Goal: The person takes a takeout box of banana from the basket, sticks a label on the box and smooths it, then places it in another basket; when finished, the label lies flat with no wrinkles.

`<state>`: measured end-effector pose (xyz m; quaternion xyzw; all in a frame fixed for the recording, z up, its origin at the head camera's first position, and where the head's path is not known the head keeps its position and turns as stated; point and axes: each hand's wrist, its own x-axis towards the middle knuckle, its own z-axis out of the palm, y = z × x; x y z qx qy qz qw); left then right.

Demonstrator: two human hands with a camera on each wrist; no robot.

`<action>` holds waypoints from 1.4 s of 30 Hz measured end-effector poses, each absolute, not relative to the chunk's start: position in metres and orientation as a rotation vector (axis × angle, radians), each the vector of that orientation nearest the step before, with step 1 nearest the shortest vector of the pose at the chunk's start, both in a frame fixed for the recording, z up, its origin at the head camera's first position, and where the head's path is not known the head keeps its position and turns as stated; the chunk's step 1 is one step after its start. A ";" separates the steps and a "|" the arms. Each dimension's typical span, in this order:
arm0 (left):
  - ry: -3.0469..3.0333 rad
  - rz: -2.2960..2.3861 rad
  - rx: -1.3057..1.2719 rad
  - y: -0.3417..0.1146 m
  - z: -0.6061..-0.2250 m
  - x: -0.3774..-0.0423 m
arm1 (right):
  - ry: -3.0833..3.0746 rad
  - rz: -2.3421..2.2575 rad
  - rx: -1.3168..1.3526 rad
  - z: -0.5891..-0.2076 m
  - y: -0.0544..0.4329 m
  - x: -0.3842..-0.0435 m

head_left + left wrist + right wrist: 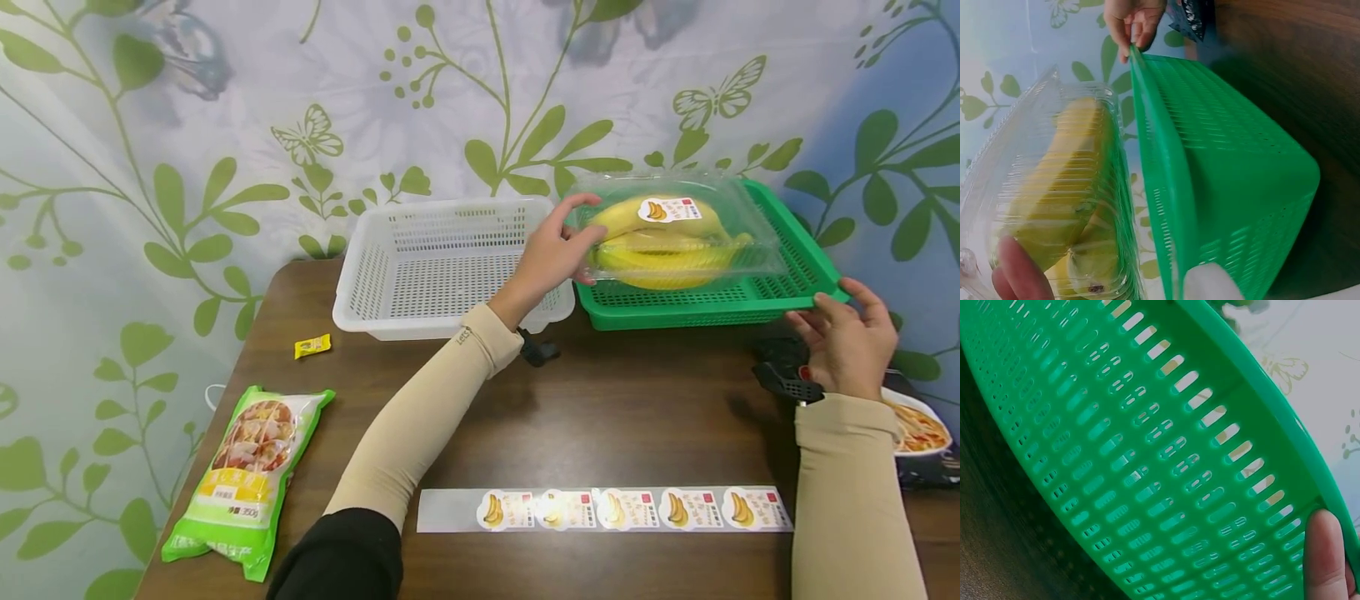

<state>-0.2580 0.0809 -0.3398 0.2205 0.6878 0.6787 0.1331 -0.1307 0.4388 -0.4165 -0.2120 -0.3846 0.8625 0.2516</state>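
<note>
My left hand grips the left end of a clear plastic clamshell box with bananas inside and a banana sticker on its lid. The box is above a green perforated basket; in the left wrist view a gap separates the box from the basket's rim. My right hand pinches the basket's near right corner, and its thumb lies on the rim in the right wrist view. Beside the green basket, on its left, stands a white perforated basket.
A strip of banana stickers lies along the near side of the brown table. A green food bag and a small yellow packet are at left. Behind my right wrist lies a dark food package. A patterned curtain hangs behind.
</note>
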 end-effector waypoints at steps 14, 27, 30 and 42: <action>2.030 1.846 0.518 0.106 -0.357 -0.277 | -1.055 2.353 -0.561 -0.417 0.434 -0.136; 2.129 1.729 0.473 0.139 -0.361 -0.274 | -1.157 2.252 -0.607 -0.416 0.435 -0.132; 2.181 1.676 0.461 0.148 -0.363 -0.273 | -1.202 2.202 -0.638 -0.417 0.435 -0.132; 2.351 1.464 0.532 0.165 -0.374 -0.271 | -1.105 2.298 -0.586 -0.421 0.435 -0.131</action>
